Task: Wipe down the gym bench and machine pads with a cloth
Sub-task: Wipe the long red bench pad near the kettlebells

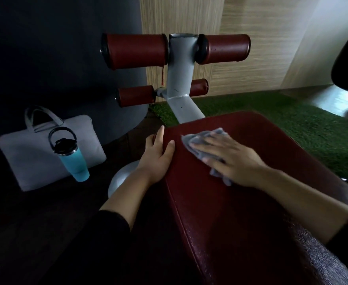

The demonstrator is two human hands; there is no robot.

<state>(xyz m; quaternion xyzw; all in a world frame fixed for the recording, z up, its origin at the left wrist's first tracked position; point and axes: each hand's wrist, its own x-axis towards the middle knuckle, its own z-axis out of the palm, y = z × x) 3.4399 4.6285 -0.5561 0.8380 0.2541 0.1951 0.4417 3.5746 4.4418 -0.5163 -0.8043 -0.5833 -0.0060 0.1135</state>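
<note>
Head view. The dark red padded surface (251,202) of the gym bench runs from the lower right of the frame up toward the centre. A grey cloth (201,140) lies flat on the surface near its far end.

The right hand (228,159) rests palm-down on the cloth with the fingers (201,146) straight and spread, pressing the cloth against the padding. Part of the cloth shows beyond the fingertips and below the heel of the hand.

The left hand (158,157) is at the left edge of the surface, just beside the right hand but not touching the cloth. Its thumb lies on top of the padding and its fingers curl over the edge, gripping the side of the pad. Both forearms are bare, with dark sleeves at the lower frame edge.

Beyond the far end of the surface, a grey metal post (180,75) rises upright. It carries two large red roller pads (136,51) at the top and two smaller red roller pads (136,95) lower down, one of each pair on either side.

On the dark floor to the left lie a grey laptop bag (35,159) and, in front of it, a tilted teal bottle (74,161) with a black lid. Green turf (292,128) covers the floor to the right.
</note>
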